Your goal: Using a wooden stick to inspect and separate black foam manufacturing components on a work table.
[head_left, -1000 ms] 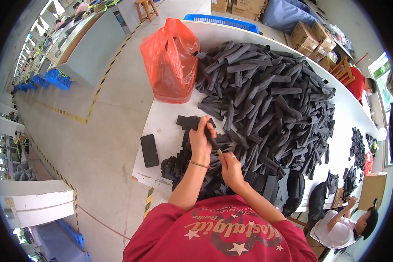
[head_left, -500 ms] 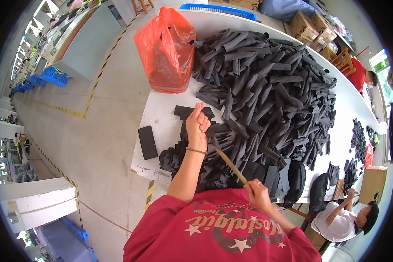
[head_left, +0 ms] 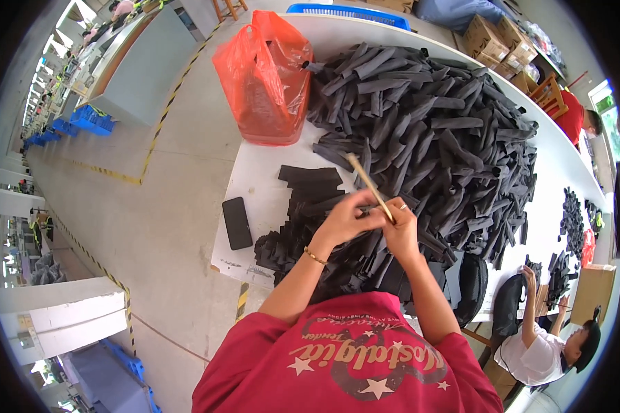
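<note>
As I am watching the head view, a slim, straight, tan stick is slanting over dark fabric pieces; the right hand is gripping its lower end, the left hand curling alongside, its hold unclear.

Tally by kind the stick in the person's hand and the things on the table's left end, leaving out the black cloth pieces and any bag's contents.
Pale stick: 1
Phone: 1
Red plastic bag: 1
Total: 3
</note>
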A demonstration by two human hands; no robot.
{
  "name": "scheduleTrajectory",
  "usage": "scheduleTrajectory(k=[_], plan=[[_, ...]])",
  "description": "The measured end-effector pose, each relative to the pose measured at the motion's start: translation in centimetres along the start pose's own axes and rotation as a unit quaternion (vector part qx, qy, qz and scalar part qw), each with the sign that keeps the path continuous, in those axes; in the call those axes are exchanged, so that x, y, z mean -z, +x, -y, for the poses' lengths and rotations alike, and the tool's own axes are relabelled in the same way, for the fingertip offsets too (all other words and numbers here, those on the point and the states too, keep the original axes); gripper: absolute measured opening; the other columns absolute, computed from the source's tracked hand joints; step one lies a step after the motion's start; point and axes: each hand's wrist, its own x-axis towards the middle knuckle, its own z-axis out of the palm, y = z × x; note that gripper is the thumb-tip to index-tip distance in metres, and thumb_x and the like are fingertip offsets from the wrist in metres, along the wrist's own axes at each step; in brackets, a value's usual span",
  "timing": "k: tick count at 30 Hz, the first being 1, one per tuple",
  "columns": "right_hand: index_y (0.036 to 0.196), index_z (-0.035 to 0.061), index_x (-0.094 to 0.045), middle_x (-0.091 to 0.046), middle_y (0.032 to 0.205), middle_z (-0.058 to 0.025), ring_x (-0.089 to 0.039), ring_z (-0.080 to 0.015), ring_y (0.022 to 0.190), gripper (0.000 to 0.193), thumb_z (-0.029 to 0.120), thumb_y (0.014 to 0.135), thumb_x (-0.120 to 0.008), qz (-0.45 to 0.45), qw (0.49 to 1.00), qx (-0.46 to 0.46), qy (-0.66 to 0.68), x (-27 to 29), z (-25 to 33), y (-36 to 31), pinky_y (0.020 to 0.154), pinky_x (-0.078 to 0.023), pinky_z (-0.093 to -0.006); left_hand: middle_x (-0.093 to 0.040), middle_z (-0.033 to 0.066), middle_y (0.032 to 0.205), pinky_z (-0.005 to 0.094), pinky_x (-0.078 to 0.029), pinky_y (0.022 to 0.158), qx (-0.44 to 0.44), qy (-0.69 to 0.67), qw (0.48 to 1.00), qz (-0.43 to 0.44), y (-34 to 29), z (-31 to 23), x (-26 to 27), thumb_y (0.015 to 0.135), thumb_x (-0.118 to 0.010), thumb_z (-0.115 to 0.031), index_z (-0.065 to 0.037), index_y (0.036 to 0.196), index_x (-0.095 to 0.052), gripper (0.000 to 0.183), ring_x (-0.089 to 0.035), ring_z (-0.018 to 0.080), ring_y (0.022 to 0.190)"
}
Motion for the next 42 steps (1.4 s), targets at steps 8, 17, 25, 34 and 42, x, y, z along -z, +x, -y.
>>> scheduleTrajectory(k=[8,17,25,34,42], plan=[[0.079,-0.0049,-0.058,-0.047,0.069,-0.0073,-0.043,-0.0139,0.062,0.016,0.007,0.088,-0.065,-0.109,0.989,-0.08,0.055,-0.6,0.1,7.0,0.059,-0.038,-0.0284,-0.057,0.0079,0.069,0.0253,-0.048,0.05,0.174,-0.195,0.965,0.032,-0.9,0.8,-1.2,0.102,-0.043,-0.029,-0.003,0.088,-0.048,0.03,-0.057,0.0159,0.05],[0.093,-0.0052,-0.064,-0.061,0.073,-0.008,-0.053,-0.0137,0.067,0.03,0.025,0.092,-0.065,-0.18,0.976,-0.12,-0.031,0.5,-7.9,17.2,0.065,-0.044,-0.0289,-0.062,0.0094,0.066,0.0282,-0.049,0.051,0.141,-0.006,0.983,-0.122,-1.2,2.3,4.4,0.089,-0.051,-0.005,0.001,0.077,-0.058,0.015,-0.061,0.0166,0.053],[0.113,0.0075,-0.06,-0.062,0.075,-0.0119,-0.062,-0.032,0.07,0.03,0.026,0.09,-0.064,-0.09,0.971,-0.099,-0.2,-0.6,-7.9,10.7,0.064,-0.048,-0.0393,-0.061,0.0043,0.091,0.0382,-0.046,0.075,-0.022,0.546,0.834,-0.069,6.7,14.9,11.8,0.071,-0.075,-0.015,-0.012,0.085,-0.064,0.018,-0.058,0.0242,0.09],[0.097,0.0096,-0.069,-0.059,0.073,-0.0053,-0.06,-0.0235,0.068,0.016,0.01,0.081,-0.069,0.063,0.953,0.073,-0.288,4.6,-6.8,5.1,0.057,-0.048,-0.0346,-0.066,0.0027,0.085,0.036,-0.044,0.076,-0.096,0.434,0.891,-0.087,6.6,9.5,13.4,0.078,-0.071,-0.015,-0.01,0.081,-0.07,0.006,-0.058,0.0239,0.084],[0.099,0.0118,-0.068,-0.059,0.075,-0.0039,-0.06,-0.0221,0.069,0.02,0.011,0.08,-0.069,0.083,0.933,0.155,-0.315,5.6,-5.0,3.6,0.058,-0.049,-0.0344,-0.068,0.0059,0.085,0.0329,-0.045,0.084,-0.064,0.324,0.942,-0.056,4.8,4.0,12.6,0.076,-0.073,-0.01,-0.005,0.084,-0.071,0.01,-0.058,0.0227,0.089]])
